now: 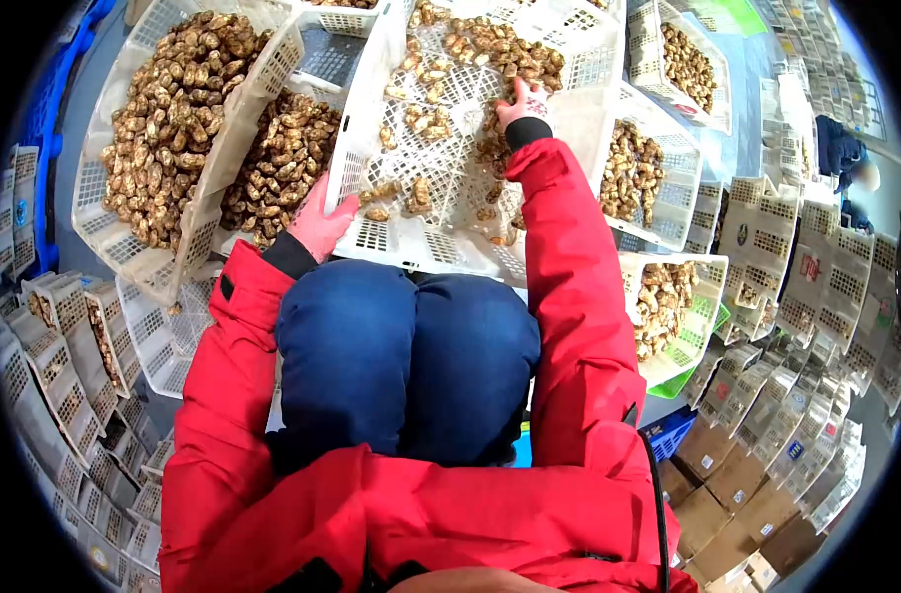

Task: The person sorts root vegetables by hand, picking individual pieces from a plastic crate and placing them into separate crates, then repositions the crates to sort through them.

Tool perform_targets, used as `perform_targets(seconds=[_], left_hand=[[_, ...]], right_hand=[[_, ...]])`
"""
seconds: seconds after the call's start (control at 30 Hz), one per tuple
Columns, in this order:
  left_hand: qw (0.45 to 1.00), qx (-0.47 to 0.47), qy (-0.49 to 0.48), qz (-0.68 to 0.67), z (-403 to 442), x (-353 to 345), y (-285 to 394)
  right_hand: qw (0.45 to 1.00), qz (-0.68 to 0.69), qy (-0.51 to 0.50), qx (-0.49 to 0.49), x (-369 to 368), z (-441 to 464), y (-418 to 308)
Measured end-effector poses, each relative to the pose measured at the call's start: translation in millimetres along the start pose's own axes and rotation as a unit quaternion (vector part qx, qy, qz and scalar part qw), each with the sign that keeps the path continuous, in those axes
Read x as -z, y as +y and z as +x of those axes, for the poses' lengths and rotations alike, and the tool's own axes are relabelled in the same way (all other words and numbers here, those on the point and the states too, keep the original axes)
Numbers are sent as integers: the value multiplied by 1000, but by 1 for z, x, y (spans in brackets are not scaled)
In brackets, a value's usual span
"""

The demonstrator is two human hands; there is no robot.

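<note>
A large white perforated crate stands in front of my knees, with brown and cream knobbly pieces scattered over its floor and heaped toward the far side. My right hand reaches into this crate among the pieces, fingers spread and partly touching them; nothing is plainly held. At the crate's near left corner is my left hand, its thumb and fingers apart beside the rim. Just left of it, a fuller white crate holds a big heap of the same pieces, with another heap beside it.
Smaller crates of pieces stand to the right, including one at the lower right. Stacked white crates line the right and left sides. Cardboard boxes sit at the lower right. A person in dark clothes is at the far right.
</note>
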State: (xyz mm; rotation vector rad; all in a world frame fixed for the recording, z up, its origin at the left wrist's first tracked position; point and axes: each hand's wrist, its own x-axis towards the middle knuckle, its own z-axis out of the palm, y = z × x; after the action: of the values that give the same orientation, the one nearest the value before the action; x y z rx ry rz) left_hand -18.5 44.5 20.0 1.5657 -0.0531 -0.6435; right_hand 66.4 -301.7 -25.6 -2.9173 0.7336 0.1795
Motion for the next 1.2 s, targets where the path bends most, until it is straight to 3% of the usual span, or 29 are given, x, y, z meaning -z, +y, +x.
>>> perform_targets(seconds=[0.1,0.13,0.2,0.23,0.27,0.33,0.43,0.53,0.6,0.67,0.73,0.77,0.8,0.83,0.87,0.93,1.0,1.03,1.13,1.2], left_hand=[[1000,-5,1,-3,0,0,-2],[998,36,-1,-49,-1,-2,2],[997,8,12,-81,-4,-4,-1],[1000,-1,-4,-24,-2,-1,0],[1000,4,-3,-22,-1,1,1],[1000,19,-7,-18,-1,1,2],[1000,5,7,-17,-1,1,-9],[1000,7,6,-12,0,2,-11],[1000,12,8,-13,1,2,-11],[1000,-7,10,-7,-1,-2,-1],[1000,2,8,-4,-2,-1,3],[1000,-19,-1,10,-2,0,3],[1000,20,3,9,-2,0,5],[1000,9,7,-11,-2,2,-2],[999,-3,7,-33,-1,0,-9],[999,-9,5,-30,0,-1,-8],[1000,-11,4,-27,1,0,-8],[1000,-9,2,-27,1,1,-8],[1000,-4,0,-16,-1,0,1],[1000,-20,2,6,-1,0,0]], right_hand=[[991,105,-7,83,17,-18,-8],[979,186,-36,76,5,-12,-2],[977,213,-18,-17,14,-10,3],[975,218,22,-34,15,-4,9],[936,352,12,-25,-3,15,30],[891,451,34,-20,-22,30,49],[919,391,-17,-55,13,13,32],[973,224,36,-49,19,13,16],[988,139,-6,-66,18,17,5],[999,31,26,19,-3,24,4],[998,58,4,8,12,20,-2],[973,231,-22,-22,0,27,5],[916,395,-46,-53,-13,34,12],[737,667,-88,-65,-1,21,6],[567,811,-144,20,17,3,9],[459,865,-182,86,47,-25,-8],[404,883,-209,113,59,-40,-23],[402,885,-214,95,70,-49,-29],[484,841,-216,108,82,-55,-38],[472,841,-241,106,87,-57,-40]])
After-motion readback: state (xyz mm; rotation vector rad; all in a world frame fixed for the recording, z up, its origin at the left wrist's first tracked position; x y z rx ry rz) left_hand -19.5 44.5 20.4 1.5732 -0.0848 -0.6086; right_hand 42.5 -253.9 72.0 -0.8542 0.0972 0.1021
